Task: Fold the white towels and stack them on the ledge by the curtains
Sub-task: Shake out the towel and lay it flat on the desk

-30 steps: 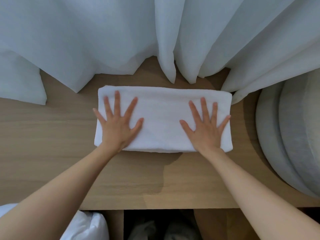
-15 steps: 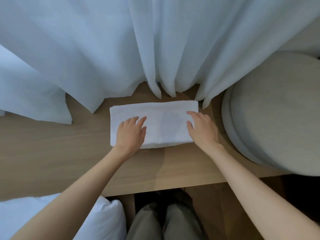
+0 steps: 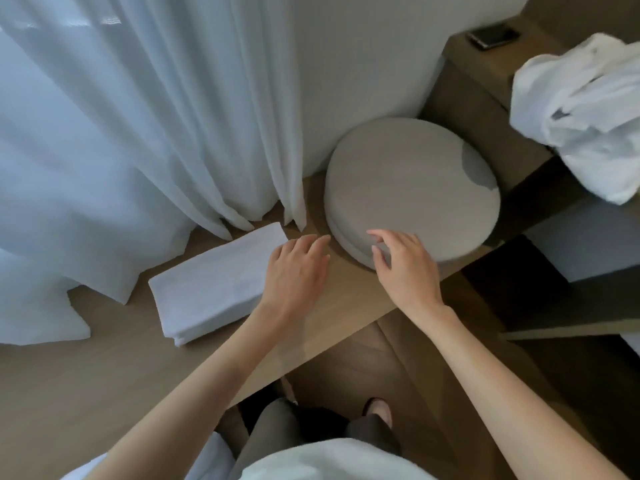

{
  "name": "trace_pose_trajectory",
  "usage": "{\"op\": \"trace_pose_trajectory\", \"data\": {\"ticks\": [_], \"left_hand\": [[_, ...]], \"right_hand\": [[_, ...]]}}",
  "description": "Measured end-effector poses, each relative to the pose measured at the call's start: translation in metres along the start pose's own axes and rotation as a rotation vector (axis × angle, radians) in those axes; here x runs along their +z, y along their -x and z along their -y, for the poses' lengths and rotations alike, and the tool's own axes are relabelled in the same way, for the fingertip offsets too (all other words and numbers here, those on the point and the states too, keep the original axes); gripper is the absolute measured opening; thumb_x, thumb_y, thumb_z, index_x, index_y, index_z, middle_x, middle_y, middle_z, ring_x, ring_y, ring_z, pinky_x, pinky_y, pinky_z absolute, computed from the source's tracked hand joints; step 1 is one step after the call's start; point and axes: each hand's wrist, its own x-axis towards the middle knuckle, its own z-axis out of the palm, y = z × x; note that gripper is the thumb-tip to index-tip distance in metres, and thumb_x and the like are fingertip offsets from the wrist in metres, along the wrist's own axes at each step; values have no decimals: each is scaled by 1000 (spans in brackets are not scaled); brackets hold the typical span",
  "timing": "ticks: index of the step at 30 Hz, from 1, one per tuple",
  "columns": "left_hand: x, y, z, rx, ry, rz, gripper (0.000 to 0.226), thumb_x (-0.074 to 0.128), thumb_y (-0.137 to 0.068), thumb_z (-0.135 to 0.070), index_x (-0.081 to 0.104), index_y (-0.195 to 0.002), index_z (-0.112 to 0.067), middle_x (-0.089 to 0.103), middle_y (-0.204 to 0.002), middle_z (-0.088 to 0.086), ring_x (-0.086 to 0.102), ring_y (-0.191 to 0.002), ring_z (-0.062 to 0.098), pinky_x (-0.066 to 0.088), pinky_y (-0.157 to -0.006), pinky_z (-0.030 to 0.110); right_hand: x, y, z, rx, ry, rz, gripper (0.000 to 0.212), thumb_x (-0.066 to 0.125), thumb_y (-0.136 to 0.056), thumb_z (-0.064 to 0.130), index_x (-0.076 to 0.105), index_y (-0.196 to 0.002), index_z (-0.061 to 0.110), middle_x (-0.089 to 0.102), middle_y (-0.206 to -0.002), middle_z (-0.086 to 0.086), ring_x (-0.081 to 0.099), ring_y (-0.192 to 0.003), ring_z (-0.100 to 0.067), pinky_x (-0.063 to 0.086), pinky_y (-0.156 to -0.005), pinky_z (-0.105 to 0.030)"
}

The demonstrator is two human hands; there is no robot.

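A folded white towel [image 3: 211, 284] lies on the wooden ledge [image 3: 104, 368] just below the white curtains [image 3: 138, 133]. My left hand [image 3: 294, 271] hovers at the towel's right end, fingers relaxed and holding nothing. My right hand [image 3: 405, 265] is lifted in front of the grey round cushions [image 3: 412, 185], fingers loosely spread, holding nothing. A crumpled heap of white towels [image 3: 581, 112] lies on a wooden surface at the upper right.
Two stacked grey round cushions sit at the ledge's right end. A dark phone [image 3: 493, 36] lies on the wooden top [image 3: 467, 98] beyond them. My legs and a foot [image 3: 377, 410] show below the ledge edge. White bedding [image 3: 329, 459] is at the bottom.
Both hands have come off the folded towel and moved right. My view has swung right, bringing the cushions, the phone and the towel heap into sight.
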Motion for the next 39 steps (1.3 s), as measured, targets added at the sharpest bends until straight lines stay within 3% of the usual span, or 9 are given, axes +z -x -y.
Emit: {"op": "trace_pose_trajectory", "data": {"ticks": [10,15,19,28,34,39], "left_hand": [[2,-27,-240,289,78,-75,39,36,-101,-32,41,-139,-26,50,-138,-2,49,-125,19,37,-104,36],[-15,-52,-340,386,83,-144,39,36,-101,-31,42,-139,-25,52,-136,0,50,-121,21,40,-97,35],[-23,-76,-399,455,71,-177,41,36,-101,-32,42,-140,-24,52,-136,1,51,-120,21,42,-95,35],[0,-178,-466,483,73,-160,45,35,-101,-37,38,-143,-22,49,-139,3,50,-122,23,45,-91,36],[22,-284,-480,397,101,-92,48,34,-100,-41,35,-144,-22,44,-144,4,46,-126,24,43,-96,37],[41,-361,-495,332,154,28,56,37,-97,-49,29,-146,-22,37,-149,5,41,-131,26,40,-103,41]], "right_hand": [[-166,86,-175,185,32,-217,31,53,-96,26,54,-127,25,63,-115,6,55,-105,-10,38,-70,-12],[-249,110,-250,273,33,-300,29,50,-96,27,54,-125,31,61,-114,11,53,-106,-8,45,-76,-24],[-299,108,-292,321,2,-352,29,49,-96,28,54,-125,31,59,-116,14,52,-107,-7,43,-79,-24],[-359,42,-373,326,-48,-422,26,47,-96,27,56,-120,30,59,-118,12,53,-106,-11,49,-82,-36],[-364,-45,-430,303,-55,-368,28,47,-96,26,57,-123,27,60,-120,8,54,-103,-10,41,-71,-27],[-360,-119,-461,246,-6,-288,28,49,-96,25,56,-123,28,56,-126,4,55,-108,-14,48,-75,-29]]}}
